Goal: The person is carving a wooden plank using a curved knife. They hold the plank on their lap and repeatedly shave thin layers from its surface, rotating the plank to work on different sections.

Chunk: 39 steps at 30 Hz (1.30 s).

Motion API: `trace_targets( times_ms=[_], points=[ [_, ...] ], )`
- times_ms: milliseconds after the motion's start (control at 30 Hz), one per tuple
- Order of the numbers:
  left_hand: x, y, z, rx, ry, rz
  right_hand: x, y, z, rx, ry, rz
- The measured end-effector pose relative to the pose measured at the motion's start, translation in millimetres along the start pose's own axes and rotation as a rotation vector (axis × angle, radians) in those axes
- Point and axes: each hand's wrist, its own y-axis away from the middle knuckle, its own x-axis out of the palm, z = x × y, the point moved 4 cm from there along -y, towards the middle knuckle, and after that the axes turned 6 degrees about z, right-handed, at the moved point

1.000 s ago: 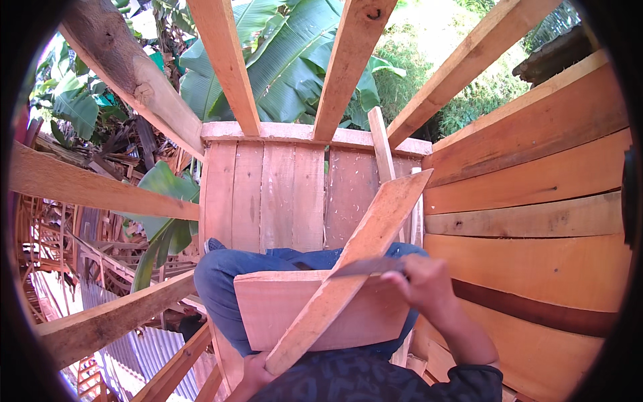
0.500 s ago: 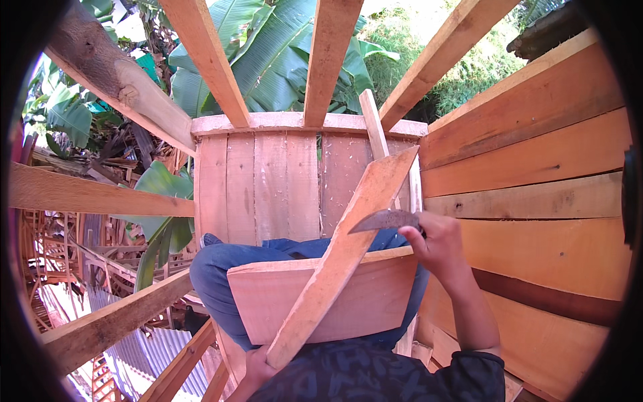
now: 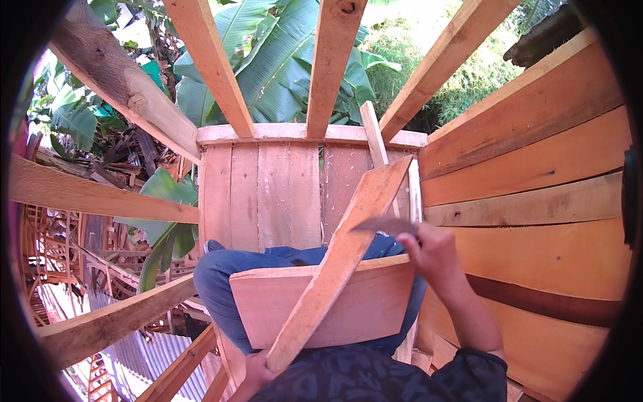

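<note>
A narrow, rough-edged wooden plank (image 3: 338,264) slants across my lap, its pointed end up and to the right. My left hand (image 3: 256,370) is closed round its lower end, close to my shirt. In my right hand (image 3: 435,253) is a curved knife (image 3: 386,226) with a dark blade, a little blurred. The blade lies across the plank's upper half; whether it touches the wood I cannot tell. Under the plank, a wide flat board (image 3: 368,301) rests over my crossed legs in blue jeans (image 3: 224,285).
A plank platform (image 3: 271,194) with scattered shavings lies ahead, edged by a beam. A thin wooden stick (image 3: 373,134) leans at its far right. Board walling (image 3: 522,248) rises at my right. Posts and rails (image 3: 100,189) surround me; corrugated metal sheet (image 3: 164,355) lies below left.
The knife, sharp before, is blurred now and sits slightly higher along the plank. The whole view has tilted slightly. My left hand keeps its hold on the plank's lower end.
</note>
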Motion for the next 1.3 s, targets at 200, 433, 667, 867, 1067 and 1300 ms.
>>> trace_targets(
  times_ms=[200,433,667,867,1067,1300],
  points=[
    [1.4,-0.3,-3.7,-0.003,0.02,-0.021,9.1,-6.1,2.4,0.091,-0.185,0.103],
    [2.4,-2.5,-1.4,0.014,0.028,-0.019,15.4,14.4,46.1,-0.203,0.01,0.244],
    [2.2,2.2,2.5,-0.044,0.059,-0.007,2.6,-4.3,-3.8,0.227,-0.173,0.073],
    [2.2,2.0,-3.4,-0.05,0.069,0.011,3.7,-5.3,10.5,0.004,-0.018,0.181],
    [3.1,-0.2,3.0,-0.052,0.056,0.031,13.7,13.1,33.7,-0.118,0.024,0.182],
    [0.3,2.1,-0.8,-0.047,0.027,0.041,12.1,-9.3,-13.5,0.224,-0.134,0.089]
  ],
)
